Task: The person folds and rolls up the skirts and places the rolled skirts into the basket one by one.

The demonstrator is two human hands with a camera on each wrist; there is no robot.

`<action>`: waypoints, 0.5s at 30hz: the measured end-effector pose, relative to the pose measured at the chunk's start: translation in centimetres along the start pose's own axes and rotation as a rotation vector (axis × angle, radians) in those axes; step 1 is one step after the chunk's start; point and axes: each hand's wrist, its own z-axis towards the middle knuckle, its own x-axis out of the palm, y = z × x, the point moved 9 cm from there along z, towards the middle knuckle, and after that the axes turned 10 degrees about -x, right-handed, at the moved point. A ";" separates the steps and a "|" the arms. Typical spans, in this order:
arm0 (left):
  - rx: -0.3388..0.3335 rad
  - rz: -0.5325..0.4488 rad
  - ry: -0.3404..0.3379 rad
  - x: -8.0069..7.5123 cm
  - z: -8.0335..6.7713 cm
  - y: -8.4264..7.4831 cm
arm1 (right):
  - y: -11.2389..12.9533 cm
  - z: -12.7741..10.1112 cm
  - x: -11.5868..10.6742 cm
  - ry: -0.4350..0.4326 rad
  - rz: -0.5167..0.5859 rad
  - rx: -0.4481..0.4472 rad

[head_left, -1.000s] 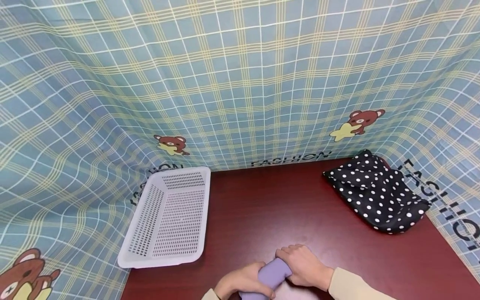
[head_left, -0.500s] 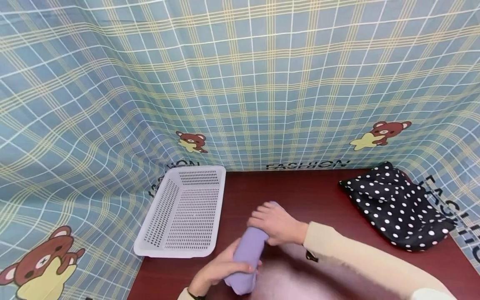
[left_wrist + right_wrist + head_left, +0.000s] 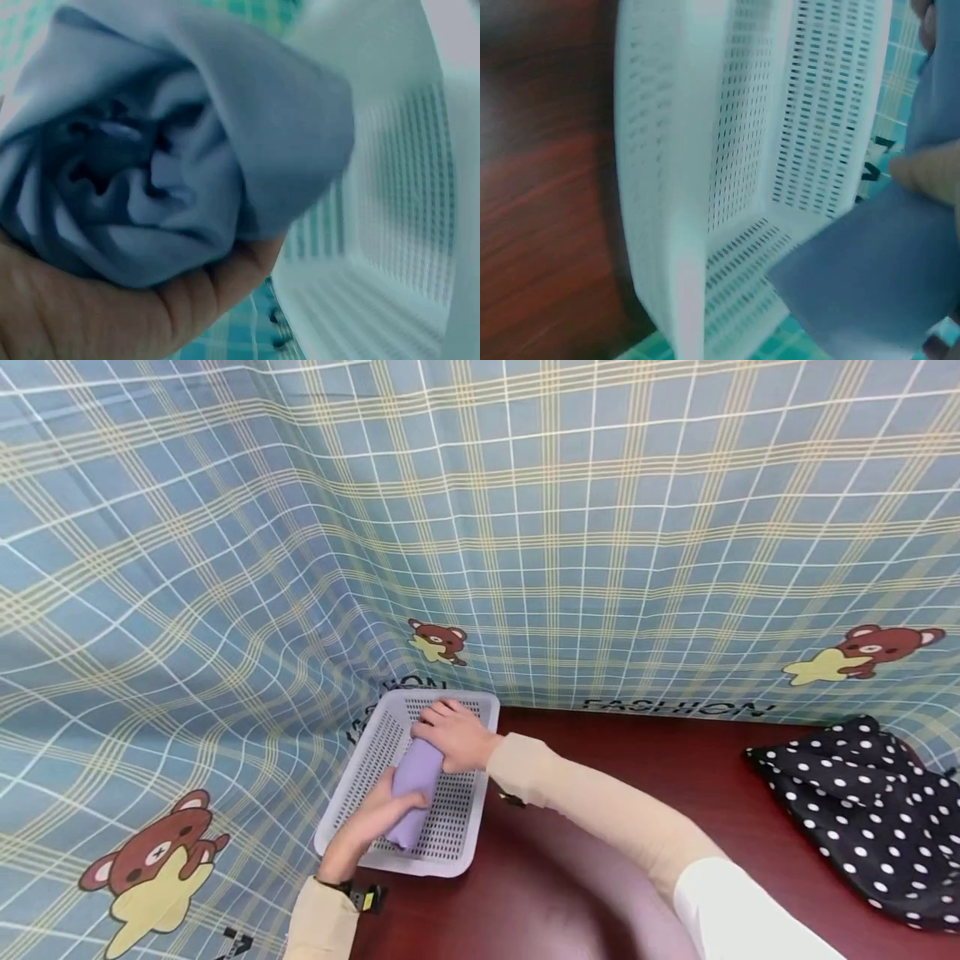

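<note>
- Over the white basket [image 3: 450, 852], we hold the rolled purple cloth [image 3: 412, 785] just above its perforated floor.
- Our left hand [image 3: 360, 833] cups the near end, fingers curled around it; our right hand [image 3: 453, 737] grips the far end.
- We judge the carry done, with lowering and release left.
- Basket walls sit close; the red table [image 3: 600, 760] is open toward the polka-dot cloth [image 3: 862, 810].

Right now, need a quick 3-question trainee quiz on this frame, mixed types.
1. True or false: both hands grip the rolled purple cloth.
2. The cloth is over which: A) white perforated basket B) polka-dot fabric C) bare table?
3. Fill in: the polka-dot fabric lies at the table's ____ side.

Key: 1. True: left hand at the near end, right hand at the far end. 2. A. 3. right.
</note>
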 end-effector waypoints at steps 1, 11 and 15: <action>-0.003 0.007 -0.015 -0.5 0.6 0.4 | 0.0 0.7 0.6 -0.012 -0.018 0.032; -0.043 0.132 -0.117 -2.9 6.3 5.1 | 0.9 4.6 7.4 0.235 -0.233 0.314; -0.064 0.212 -0.172 -3.5 7.1 6.7 | 1.6 5.2 9.7 0.341 0.110 0.291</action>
